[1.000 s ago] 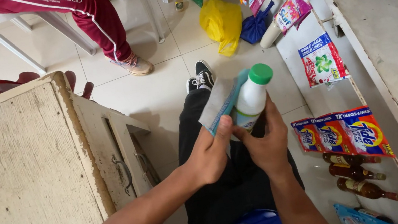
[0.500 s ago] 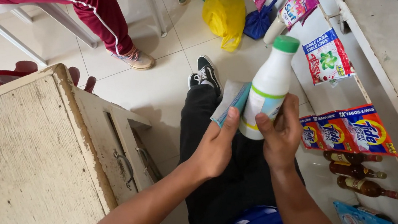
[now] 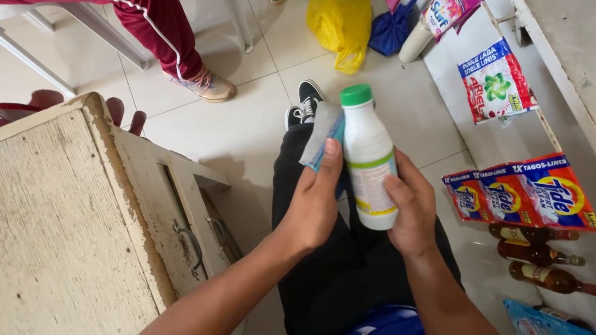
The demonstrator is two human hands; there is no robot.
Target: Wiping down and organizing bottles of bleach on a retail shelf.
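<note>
While the left hand (image 3: 315, 205) pinches a grey cloth (image 3: 321, 136) against it, the white bottle (image 3: 368, 157) now stands upright in the right hand (image 3: 410, 207), wrapped closed, right of the worn cabinet (image 3: 43, 252), turned for wiping.

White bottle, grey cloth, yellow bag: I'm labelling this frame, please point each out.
white bottle (image 3: 369, 159), head view, on its body.
grey cloth (image 3: 318, 136), head view, on the folded part above the thumb.
yellow bag (image 3: 341, 22), head view, on its middle.

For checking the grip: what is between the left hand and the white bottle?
In the head view, a grey cloth lies between the left hand and the white bottle.
</note>
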